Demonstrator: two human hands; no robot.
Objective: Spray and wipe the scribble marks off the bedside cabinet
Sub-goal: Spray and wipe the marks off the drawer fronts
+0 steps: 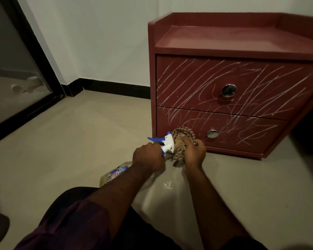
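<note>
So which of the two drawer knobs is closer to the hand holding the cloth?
The lower drawer's knob, just right of the checked cloth gripped in the right hand. The upper drawer's knob sits well above.

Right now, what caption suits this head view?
Facing the scribbled cabinet, left hand grips spray bottle, right hand holds cloth.

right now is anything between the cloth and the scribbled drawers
Nothing visible. The brown checked cloth, gripped in the right hand, sits before the scribbled lower drawer of the red cabinet; the white spray bottle in the left hand lies to its left, out of the path.
</note>
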